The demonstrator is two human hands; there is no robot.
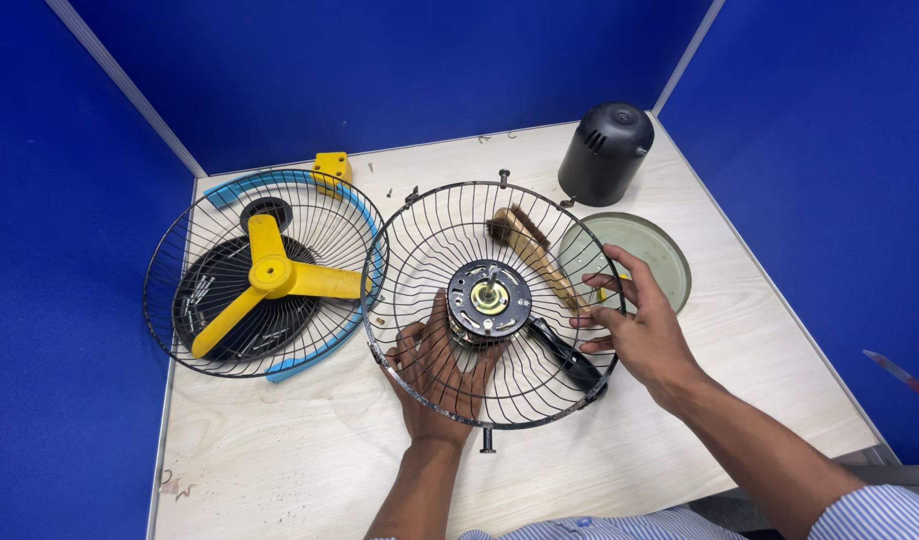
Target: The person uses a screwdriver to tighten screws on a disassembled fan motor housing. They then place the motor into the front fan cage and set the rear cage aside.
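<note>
A black wire fan guard (419,245) with a round motor (489,299) fixed at its centre lies on the wooden table (299,450). My left hand (434,385) is under the guard's near side, fingers spread against the wires below the motor. My right hand (639,325) grips the guard's right rim. A wooden-handled brush (527,245) and a black-handled tool (564,358) lie beneath the guard.
At the left sits a second wire guard (169,290) holding a yellow three-blade fan (269,275), a blue rim ring (279,180) and loose screws. A black motor cover (604,150) stands at the back right, a green round dish (659,250) beside my right hand. Blue partition walls enclose the table.
</note>
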